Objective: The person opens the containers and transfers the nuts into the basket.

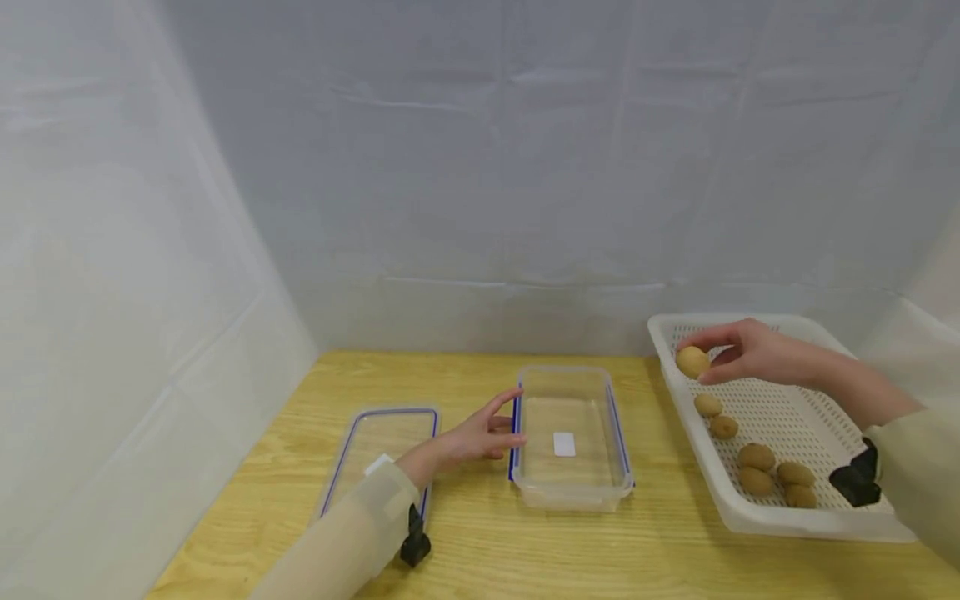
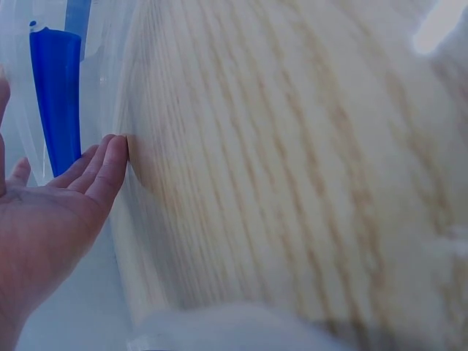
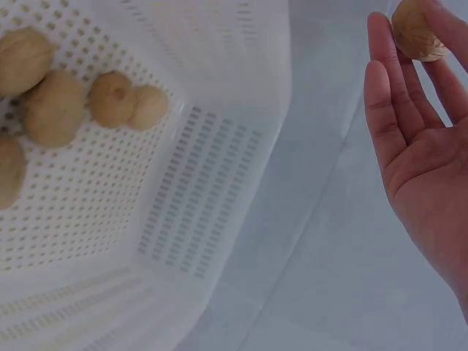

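Note:
My right hand (image 1: 738, 350) pinches a walnut (image 1: 692, 362) between thumb and fingertips, above the far left part of a white perforated basket (image 1: 787, 527). In the right wrist view the walnut (image 3: 418, 31) shows a wrinkled tan shell. Several more walnuts (image 1: 756, 457) lie on the basket's floor along its left and near sides. My left hand (image 1: 476, 437) rests its extended fingers against the left side of a clear rectangular food container (image 1: 573, 492). That container has no lid on it and bears a small white label. In the left wrist view the fingers touch near a blue clasp (image 2: 58, 95).
A clear lid (image 1: 390, 429) with a blue seal lies on the wooden table (image 1: 487, 550) left of the container, partly under my left forearm. White sheeting (image 1: 480, 208) stands behind the table and at both sides. The basket's raised rim stands right of the container.

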Demonstrator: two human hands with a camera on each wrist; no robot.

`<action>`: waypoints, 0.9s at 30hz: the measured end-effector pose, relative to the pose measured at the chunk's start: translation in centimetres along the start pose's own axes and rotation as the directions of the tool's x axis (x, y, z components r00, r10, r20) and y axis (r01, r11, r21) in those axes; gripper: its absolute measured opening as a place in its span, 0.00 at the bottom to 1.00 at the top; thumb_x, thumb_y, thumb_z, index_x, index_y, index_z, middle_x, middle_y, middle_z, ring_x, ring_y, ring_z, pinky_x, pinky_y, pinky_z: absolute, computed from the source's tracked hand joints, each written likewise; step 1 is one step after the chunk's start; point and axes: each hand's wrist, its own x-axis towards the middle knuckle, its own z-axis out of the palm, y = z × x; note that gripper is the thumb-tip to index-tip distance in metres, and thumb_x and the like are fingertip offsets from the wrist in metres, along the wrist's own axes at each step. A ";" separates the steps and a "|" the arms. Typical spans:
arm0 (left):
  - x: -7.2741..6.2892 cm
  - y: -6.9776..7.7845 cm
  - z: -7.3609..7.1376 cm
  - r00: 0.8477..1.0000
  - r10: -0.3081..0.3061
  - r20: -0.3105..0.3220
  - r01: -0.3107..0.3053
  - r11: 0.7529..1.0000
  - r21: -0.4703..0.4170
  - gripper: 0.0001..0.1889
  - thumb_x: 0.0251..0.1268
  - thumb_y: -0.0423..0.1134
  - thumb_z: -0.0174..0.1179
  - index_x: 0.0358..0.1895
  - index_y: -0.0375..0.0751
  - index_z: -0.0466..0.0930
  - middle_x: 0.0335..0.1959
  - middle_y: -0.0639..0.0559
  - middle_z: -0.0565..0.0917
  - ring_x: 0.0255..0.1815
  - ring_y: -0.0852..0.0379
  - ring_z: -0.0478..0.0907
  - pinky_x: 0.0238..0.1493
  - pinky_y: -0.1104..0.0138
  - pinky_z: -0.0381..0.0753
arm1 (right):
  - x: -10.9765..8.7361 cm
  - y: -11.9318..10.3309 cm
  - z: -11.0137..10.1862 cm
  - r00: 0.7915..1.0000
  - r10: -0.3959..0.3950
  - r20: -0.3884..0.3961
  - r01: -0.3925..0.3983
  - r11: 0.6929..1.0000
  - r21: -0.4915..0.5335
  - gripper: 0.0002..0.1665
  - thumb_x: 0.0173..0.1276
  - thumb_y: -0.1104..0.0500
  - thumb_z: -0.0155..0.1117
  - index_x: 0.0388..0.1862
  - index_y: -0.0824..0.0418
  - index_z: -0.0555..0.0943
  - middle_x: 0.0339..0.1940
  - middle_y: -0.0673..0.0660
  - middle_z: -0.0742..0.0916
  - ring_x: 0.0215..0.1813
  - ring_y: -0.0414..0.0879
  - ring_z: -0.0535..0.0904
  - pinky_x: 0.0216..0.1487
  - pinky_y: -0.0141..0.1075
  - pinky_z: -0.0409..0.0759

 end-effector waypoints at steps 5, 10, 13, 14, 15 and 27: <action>-0.2 0.0 -0.1 1.000 -0.006 -0.001 0.006 1.000 -0.003 0.41 0.70 0.36 0.59 0.79 0.52 0.43 0.70 0.27 0.58 0.66 0.38 0.66 0.54 0.53 0.75 | -2.1 1.7 -0.2 0.999 0.003 -0.040 -0.004 0.999 -0.039 0.29 0.67 0.59 0.67 0.63 0.71 0.73 0.59 0.69 0.78 0.46 0.40 0.82 0.42 0.38 0.81; -0.3 0.0 -0.1 1.000 -0.005 -0.003 0.005 1.000 0.006 0.41 0.70 0.36 0.59 0.79 0.53 0.44 0.71 0.27 0.58 0.65 0.39 0.68 0.52 0.56 0.76 | -4.1 3.8 -0.1 0.997 -0.004 -0.082 -0.001 0.998 -0.063 0.30 0.66 0.62 0.67 0.63 0.73 0.72 0.57 0.67 0.80 0.45 0.38 0.83 0.40 0.36 0.81; -0.2 -0.1 0.0 1.000 0.000 0.002 0.000 1.000 0.001 0.41 0.71 0.36 0.59 0.79 0.53 0.43 0.71 0.27 0.58 0.65 0.39 0.67 0.53 0.55 0.76 | -5.3 5.0 0.1 0.995 0.032 -0.093 -0.037 0.998 -0.055 0.31 0.67 0.62 0.66 0.65 0.74 0.69 0.57 0.69 0.79 0.44 0.37 0.83 0.39 0.36 0.81; -0.2 -0.2 0.0 1.000 0.004 0.005 -0.004 1.000 0.001 0.41 0.71 0.36 0.59 0.79 0.52 0.43 0.71 0.27 0.58 0.65 0.38 0.67 0.53 0.54 0.76 | -5.6 5.4 0.2 0.994 0.055 -0.098 -0.061 0.997 -0.050 0.31 0.68 0.62 0.65 0.65 0.75 0.69 0.58 0.69 0.78 0.44 0.37 0.83 0.39 0.36 0.81; -0.2 -0.2 0.1 1.000 0.006 0.009 -0.006 1.000 -0.002 0.41 0.71 0.36 0.58 0.79 0.52 0.43 0.71 0.27 0.58 0.66 0.38 0.66 0.54 0.53 0.75 | -6.0 5.7 0.2 0.992 0.079 -0.103 -0.084 0.995 -0.052 0.32 0.68 0.61 0.65 0.65 0.75 0.68 0.59 0.71 0.77 0.44 0.36 0.82 0.39 0.36 0.81; 0.1 -0.3 0.3 1.000 0.011 0.004 -0.011 1.000 0.000 0.41 0.71 0.37 0.59 0.79 0.54 0.44 0.70 0.28 0.59 0.62 0.42 0.71 0.50 0.58 0.77 | -9.2 9.7 1.8 0.947 0.277 -0.165 -0.293 0.953 -0.081 0.36 0.71 0.55 0.63 0.65 0.81 0.64 0.55 0.76 0.77 0.39 0.35 0.82 0.36 0.38 0.80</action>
